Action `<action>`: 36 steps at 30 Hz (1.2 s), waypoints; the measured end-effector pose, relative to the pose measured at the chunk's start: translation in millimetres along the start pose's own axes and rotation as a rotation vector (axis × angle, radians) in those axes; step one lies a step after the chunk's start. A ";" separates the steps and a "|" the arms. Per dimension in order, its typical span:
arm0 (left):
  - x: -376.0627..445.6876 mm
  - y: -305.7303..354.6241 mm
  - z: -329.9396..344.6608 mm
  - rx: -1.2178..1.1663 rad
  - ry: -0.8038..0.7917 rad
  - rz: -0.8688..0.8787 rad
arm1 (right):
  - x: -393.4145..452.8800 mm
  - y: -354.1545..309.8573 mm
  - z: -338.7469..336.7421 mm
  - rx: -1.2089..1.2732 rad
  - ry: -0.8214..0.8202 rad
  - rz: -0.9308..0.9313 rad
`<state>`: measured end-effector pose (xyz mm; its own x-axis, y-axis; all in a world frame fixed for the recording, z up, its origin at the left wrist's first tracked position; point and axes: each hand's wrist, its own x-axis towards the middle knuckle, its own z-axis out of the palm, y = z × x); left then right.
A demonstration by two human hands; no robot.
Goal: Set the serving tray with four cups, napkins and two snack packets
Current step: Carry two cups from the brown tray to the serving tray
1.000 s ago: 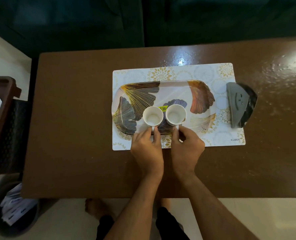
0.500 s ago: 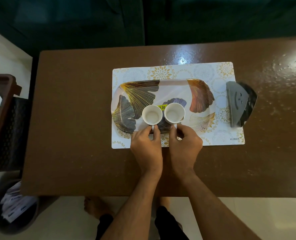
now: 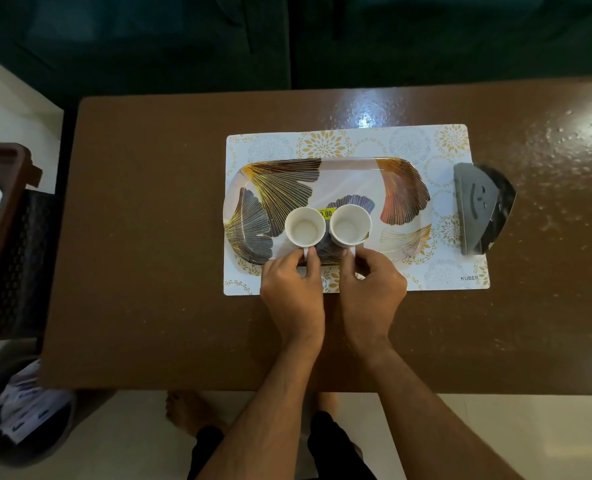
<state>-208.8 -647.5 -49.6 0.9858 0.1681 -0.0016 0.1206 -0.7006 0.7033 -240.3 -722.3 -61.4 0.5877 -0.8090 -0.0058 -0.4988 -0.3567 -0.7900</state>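
A leaf-patterned serving tray point(image 3: 350, 169) lies on a white floral placemat point(image 3: 439, 275) on the brown table point(image 3: 149, 237). Two empty white cups stand side by side near the tray's front edge: the left cup point(image 3: 304, 226) and the right cup point(image 3: 350, 225). My left hand point(image 3: 292, 292) pinches the left cup's handle. My right hand point(image 3: 370, 292) pinches the right cup's handle. Both cups are upright. No napkins or snack packets lie on the tray.
A grey napkin holder point(image 3: 478, 207) stands at the placemat's right edge. A dark crate point(image 3: 7, 237) with white paper sits left of the table, and a bin point(image 3: 21, 410) with papers stands on the floor below it. A dark sofa runs behind the table.
Both hands and the two cups have stayed in nearly the same place; the fingers have shifted only slightly on the handles.
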 end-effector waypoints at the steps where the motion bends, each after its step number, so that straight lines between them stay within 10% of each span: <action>1: 0.1 -0.1 0.2 -0.002 0.001 -0.002 | -0.2 -0.3 0.1 -0.001 0.002 0.000; 22: 1.7 -29.1 -37.3 0.035 -0.124 0.056 | -26.9 -12.7 0.2 -0.168 0.136 -0.176; 36: 126.7 -168.4 -203.2 0.342 -0.090 0.259 | -109.4 -145.9 125.5 -0.177 -0.223 -0.477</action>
<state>-127.9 -367.3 -23.8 0.9930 -0.0940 0.0709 -0.1150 -0.9037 0.4125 -151.8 -523.2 -22.5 0.8857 -0.4269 0.1827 -0.2323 -0.7480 -0.6217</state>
